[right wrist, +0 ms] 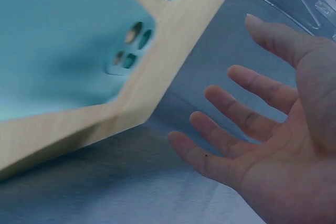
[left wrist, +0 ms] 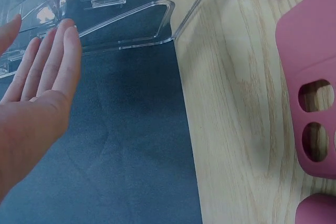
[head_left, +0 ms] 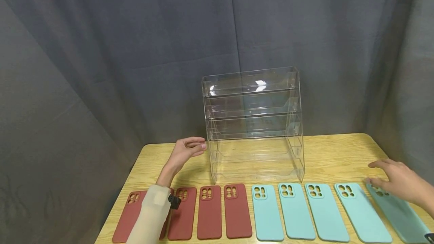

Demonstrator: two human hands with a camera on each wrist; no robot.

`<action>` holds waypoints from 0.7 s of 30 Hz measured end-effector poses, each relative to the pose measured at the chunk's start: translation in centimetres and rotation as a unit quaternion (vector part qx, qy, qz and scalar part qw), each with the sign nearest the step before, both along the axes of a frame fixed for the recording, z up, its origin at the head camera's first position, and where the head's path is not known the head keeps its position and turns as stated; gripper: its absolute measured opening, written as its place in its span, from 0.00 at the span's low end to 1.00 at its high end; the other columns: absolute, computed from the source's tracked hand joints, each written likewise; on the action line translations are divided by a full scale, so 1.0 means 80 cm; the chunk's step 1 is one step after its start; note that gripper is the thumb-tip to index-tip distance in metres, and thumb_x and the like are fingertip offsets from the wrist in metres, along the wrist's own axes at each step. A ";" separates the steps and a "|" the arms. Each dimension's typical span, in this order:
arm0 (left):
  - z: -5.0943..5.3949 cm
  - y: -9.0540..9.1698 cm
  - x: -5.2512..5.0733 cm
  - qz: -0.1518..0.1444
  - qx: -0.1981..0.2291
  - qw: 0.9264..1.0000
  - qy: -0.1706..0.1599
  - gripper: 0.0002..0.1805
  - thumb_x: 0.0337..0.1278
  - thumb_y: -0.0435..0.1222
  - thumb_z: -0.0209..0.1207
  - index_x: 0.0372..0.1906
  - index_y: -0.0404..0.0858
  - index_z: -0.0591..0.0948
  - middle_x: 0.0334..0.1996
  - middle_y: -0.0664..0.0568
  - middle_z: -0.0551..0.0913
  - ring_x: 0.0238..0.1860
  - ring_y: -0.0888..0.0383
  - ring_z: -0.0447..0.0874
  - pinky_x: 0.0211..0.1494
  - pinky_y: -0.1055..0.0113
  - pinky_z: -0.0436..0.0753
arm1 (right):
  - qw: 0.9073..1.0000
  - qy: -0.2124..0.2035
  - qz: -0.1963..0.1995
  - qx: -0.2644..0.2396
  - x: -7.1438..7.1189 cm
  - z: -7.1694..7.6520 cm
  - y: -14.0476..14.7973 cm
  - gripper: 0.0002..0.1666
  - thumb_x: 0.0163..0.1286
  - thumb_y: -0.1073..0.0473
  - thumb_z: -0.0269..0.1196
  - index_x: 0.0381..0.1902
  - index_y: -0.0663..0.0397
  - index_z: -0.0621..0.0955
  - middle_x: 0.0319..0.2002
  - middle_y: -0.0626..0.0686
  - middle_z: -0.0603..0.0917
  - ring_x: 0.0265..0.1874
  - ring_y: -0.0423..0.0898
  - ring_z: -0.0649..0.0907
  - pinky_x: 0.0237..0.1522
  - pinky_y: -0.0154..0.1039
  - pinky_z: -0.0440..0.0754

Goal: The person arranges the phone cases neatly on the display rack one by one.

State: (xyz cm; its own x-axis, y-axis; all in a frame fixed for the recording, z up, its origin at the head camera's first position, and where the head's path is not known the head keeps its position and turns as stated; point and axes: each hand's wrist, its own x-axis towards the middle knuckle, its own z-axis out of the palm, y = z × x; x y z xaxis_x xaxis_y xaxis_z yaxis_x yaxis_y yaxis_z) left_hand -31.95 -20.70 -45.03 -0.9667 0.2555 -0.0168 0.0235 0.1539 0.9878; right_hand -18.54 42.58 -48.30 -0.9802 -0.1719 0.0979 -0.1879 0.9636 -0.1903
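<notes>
- Stretches the left arm forward over the red cases (head_left: 209, 217), covering most of the second from the left with a cream sleeve (head_left: 149, 214) and a dark wrist device (head_left: 174, 201).
- Raises the left grip (head_left: 181, 152) above the table (head_left: 339, 150), pointing fingertips toward the left side of the clear tiered rack (head_left: 254, 114).
- Extends the left fingers close together in the left wrist view, with the thumb set apart; released, grasping nothing.
- Cannot tell whether fingertips touch the rack or stop just beside it.
- Brings the right arm in from the right edge, holding the right grip (head_left: 398, 180) over the upper end of the rightmost turquoise case (head_left: 405, 215).
- Spreads the right fingers well apart, slightly bent, showing the palm in the right wrist view; likewise released, apart from the case there.
- Lined up along the near part of the table: five red cases on the left, five turquoise cases (head_left: 296, 217) on the right, camera cutouts toward the rack.
- Behind the table and rack: a dark grey curtain (head_left: 152, 67).
</notes>
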 end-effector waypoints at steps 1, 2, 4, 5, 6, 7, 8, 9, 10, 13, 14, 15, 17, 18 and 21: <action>0.000 0.001 -0.001 -0.001 0.003 1.000 -0.001 0.20 0.68 0.34 0.68 0.62 0.33 0.83 0.58 0.37 0.88 0.57 0.47 0.91 0.64 0.56 0.89 | 1.000 -0.003 -0.003 0.000 0.002 -0.003 0.002 0.33 0.67 0.50 0.74 0.53 0.78 0.81 0.52 0.81 0.81 0.49 0.81 0.81 0.45 0.71 0.81; 0.000 0.001 -0.001 -0.002 0.007 1.000 -0.002 0.21 0.68 0.33 0.68 0.62 0.32 0.83 0.57 0.38 0.88 0.56 0.49 0.92 0.64 0.55 0.89 | 1.000 -0.006 -0.005 0.000 0.004 -0.006 0.004 0.34 0.67 0.50 0.74 0.53 0.78 0.81 0.51 0.81 0.81 0.49 0.80 0.81 0.45 0.71 0.81; -0.001 0.001 -0.001 -0.005 0.013 1.000 -0.005 0.21 0.68 0.33 0.68 0.63 0.31 0.83 0.56 0.39 0.89 0.54 0.52 0.92 0.65 0.54 0.88 | 1.000 -0.014 -0.009 0.000 0.007 -0.013 0.007 0.34 0.67 0.51 0.74 0.54 0.78 0.81 0.51 0.81 0.81 0.48 0.80 0.80 0.45 0.72 0.80; -0.001 0.001 -0.001 -0.005 0.016 1.000 -0.007 0.21 0.68 0.32 0.68 0.63 0.31 0.83 0.55 0.39 0.89 0.53 0.53 0.93 0.65 0.54 0.88 | 1.000 -0.018 -0.010 -0.002 0.009 -0.017 0.009 0.34 0.67 0.51 0.74 0.53 0.78 0.80 0.50 0.80 0.81 0.48 0.80 0.80 0.45 0.72 0.80; -0.001 0.001 -0.001 -0.005 0.019 1.000 -0.009 0.21 0.68 0.32 0.67 0.63 0.30 0.83 0.55 0.40 0.89 0.52 0.53 0.93 0.64 0.54 0.88 | 1.000 -0.022 -0.012 -0.003 0.010 -0.020 0.010 0.34 0.67 0.50 0.74 0.54 0.78 0.80 0.50 0.80 0.81 0.48 0.80 0.80 0.45 0.72 0.80; -0.002 0.001 0.000 -0.005 0.022 1.000 -0.010 0.21 0.68 0.31 0.67 0.63 0.30 0.83 0.54 0.41 0.90 0.52 0.54 0.93 0.64 0.54 0.88 | 1.000 -0.025 -0.013 -0.004 0.012 -0.023 0.012 0.35 0.67 0.50 0.74 0.54 0.79 0.80 0.50 0.80 0.82 0.48 0.79 0.80 0.46 0.72 0.79; -0.002 0.001 0.000 -0.006 0.026 1.000 -0.011 0.21 0.68 0.31 0.67 0.63 0.29 0.82 0.54 0.41 0.90 0.52 0.54 0.93 0.64 0.54 0.88 | 1.000 -0.026 -0.014 -0.004 0.013 -0.026 0.013 0.35 0.67 0.50 0.74 0.54 0.79 0.80 0.50 0.79 0.82 0.49 0.79 0.80 0.47 0.72 0.78; -0.002 0.001 0.000 -0.006 0.028 0.999 -0.013 0.21 0.68 0.31 0.68 0.63 0.29 0.82 0.53 0.42 0.90 0.52 0.54 0.93 0.64 0.54 0.89 | 1.000 -0.028 -0.014 -0.003 0.015 -0.029 0.014 0.35 0.67 0.49 0.74 0.54 0.79 0.80 0.50 0.79 0.82 0.49 0.79 0.80 0.47 0.72 0.77; -0.003 0.002 0.000 -0.006 0.031 0.999 -0.014 0.21 0.67 0.31 0.68 0.63 0.29 0.82 0.53 0.42 0.90 0.52 0.54 0.93 0.63 0.55 0.89 | 0.999 -0.029 -0.017 -0.003 0.016 -0.032 0.015 0.36 0.67 0.49 0.74 0.54 0.79 0.80 0.50 0.79 0.82 0.49 0.79 0.80 0.47 0.72 0.77; -0.004 0.003 -0.001 -0.007 0.036 0.999 -0.017 0.22 0.67 0.31 0.69 0.63 0.30 0.83 0.52 0.43 0.90 0.52 0.54 0.93 0.63 0.56 0.89 | 0.999 -0.022 -0.024 -0.004 0.019 -0.039 0.019 0.39 0.66 0.48 0.75 0.55 0.81 0.78 0.49 0.81 0.81 0.47 0.78 0.81 0.45 0.70 0.79; -0.004 0.004 -0.001 -0.008 0.036 0.999 -0.018 0.22 0.66 0.31 0.69 0.63 0.30 0.83 0.52 0.44 0.90 0.52 0.54 0.93 0.62 0.56 0.90 | 0.999 -0.021 -0.027 -0.004 0.020 -0.041 0.021 0.40 0.65 0.48 0.75 0.56 0.81 0.77 0.49 0.82 0.80 0.46 0.78 0.81 0.44 0.69 0.80; -0.004 0.005 -0.002 -0.007 0.038 0.999 -0.020 0.22 0.66 0.31 0.69 0.62 0.30 0.83 0.51 0.44 0.90 0.51 0.54 0.93 0.62 0.56 0.90 | 0.999 -0.017 -0.028 -0.006 0.021 -0.043 0.022 0.41 0.64 0.49 0.76 0.57 0.82 0.76 0.49 0.83 0.79 0.46 0.79 0.81 0.42 0.68 0.81; -0.005 0.006 -0.002 -0.008 0.042 0.999 -0.022 0.23 0.66 0.32 0.70 0.63 0.31 0.83 0.51 0.45 0.89 0.51 0.54 0.92 0.62 0.56 0.90 | 0.999 -0.017 -0.033 -0.011 0.023 -0.047 0.024 0.45 0.62 0.50 0.77 0.58 0.84 0.73 0.50 0.85 0.76 0.45 0.80 0.81 0.40 0.67 0.83; -0.005 0.006 -0.002 -0.008 0.044 0.999 -0.023 0.23 0.66 0.32 0.70 0.63 0.31 0.83 0.51 0.46 0.89 0.51 0.55 0.92 0.62 0.56 0.90 | 0.999 -0.019 -0.035 -0.014 0.025 -0.049 0.025 0.46 0.62 0.50 0.77 0.59 0.84 0.72 0.51 0.86 0.75 0.45 0.81 0.80 0.40 0.67 0.82; -0.004 0.007 -0.004 -0.008 0.051 0.998 -0.025 0.23 0.66 0.31 0.69 0.64 0.30 0.82 0.51 0.45 0.88 0.50 0.55 0.92 0.62 0.57 0.90 | 0.999 -0.025 -0.037 -0.024 0.028 -0.053 0.026 0.48 0.62 0.50 0.77 0.61 0.84 0.70 0.53 0.88 0.73 0.47 0.84 0.78 0.41 0.71 0.81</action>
State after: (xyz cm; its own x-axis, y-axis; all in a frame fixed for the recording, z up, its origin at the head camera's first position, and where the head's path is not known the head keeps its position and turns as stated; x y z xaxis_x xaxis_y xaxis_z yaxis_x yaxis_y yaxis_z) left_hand -32.24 -20.11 -45.36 -0.9612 0.2730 -0.0389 -0.0257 0.0520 0.9983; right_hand -16.29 44.67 -52.55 -0.9940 -0.0954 0.0540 -0.1058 0.9641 -0.2434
